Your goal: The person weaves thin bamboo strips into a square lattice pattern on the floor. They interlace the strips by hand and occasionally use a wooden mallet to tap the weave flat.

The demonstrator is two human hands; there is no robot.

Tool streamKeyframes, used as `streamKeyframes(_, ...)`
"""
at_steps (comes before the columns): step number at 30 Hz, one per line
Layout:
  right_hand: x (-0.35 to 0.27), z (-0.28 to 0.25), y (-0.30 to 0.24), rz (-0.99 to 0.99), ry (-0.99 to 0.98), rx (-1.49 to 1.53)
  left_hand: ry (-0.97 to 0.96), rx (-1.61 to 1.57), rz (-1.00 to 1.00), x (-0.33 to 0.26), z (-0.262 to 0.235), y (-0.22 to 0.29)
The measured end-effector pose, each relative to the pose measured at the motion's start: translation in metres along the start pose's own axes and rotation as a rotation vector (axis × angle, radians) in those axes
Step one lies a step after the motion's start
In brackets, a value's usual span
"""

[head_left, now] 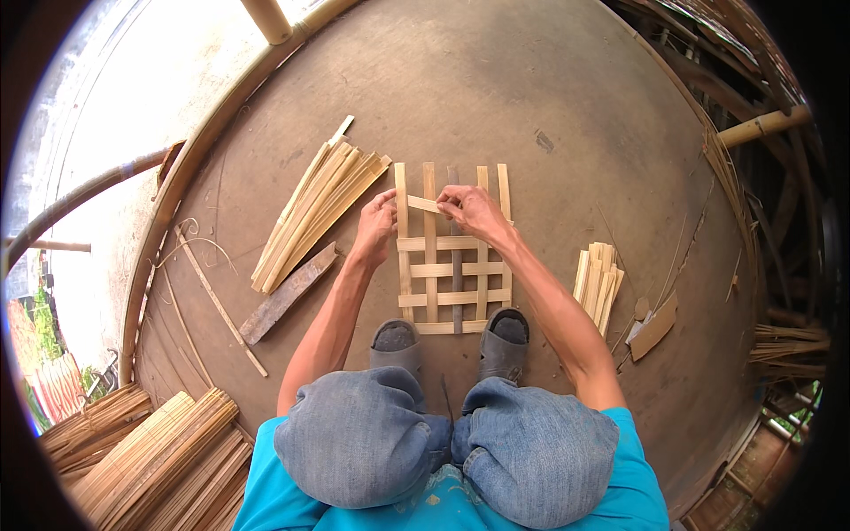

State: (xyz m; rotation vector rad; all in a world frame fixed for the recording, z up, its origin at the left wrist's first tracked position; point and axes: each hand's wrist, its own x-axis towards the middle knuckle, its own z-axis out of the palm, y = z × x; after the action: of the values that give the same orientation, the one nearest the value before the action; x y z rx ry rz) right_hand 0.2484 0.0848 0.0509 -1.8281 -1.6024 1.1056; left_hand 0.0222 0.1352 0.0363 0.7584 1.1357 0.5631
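Note:
On the floor in front of my feet lies an open lattice of woven bamboo strips, pale except for one dark upright strip. My right hand is over its upper part, thumb and fingers pinched on a pale bamboo crosswise strip. That strip slants down from the leftmost upright toward my right fingers; its far part is hidden under the hand. My left hand is closed at the lattice's left side, fingertips against the leftmost upright strip. Whether they also grip the crosswise strip's end is unclear.
To the left lie a fanned bundle of bamboo strips and a dark flat wooden piece. A smaller strip bundle and a brown cardboard-like scrap lie right. Larger bundles fill the lower left. My sandals touch the lattice's near edge.

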Motion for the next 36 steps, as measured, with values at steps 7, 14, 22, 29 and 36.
streamKeyframes(7, 0.010, -0.001, 0.018, -0.137, 0.114, -0.345, 0.062, 0.036, 0.043, 0.005, -0.006, -0.011)
streamKeyframes(14, 0.006, 0.006, 0.030, -0.190, 0.097, -0.323, 0.301, 0.688, 0.355, 0.000, 0.002, -0.009)
streamKeyframes(22, -0.006, 0.020, 0.015, -0.282, 0.550, -0.604, -0.046, 1.021, 0.683, 0.015, 0.035, -0.001)
streamKeyframes(29, -0.051, 0.040, 0.036, -0.300, 0.599, -0.589, -0.009, 1.149, 0.760, 0.026, 0.042, -0.015)
streamKeyframes(36, -0.044, 0.055, 0.023, -0.135, 0.544, -0.654, 0.139, 1.068, 0.756, 0.029, 0.049, -0.009)
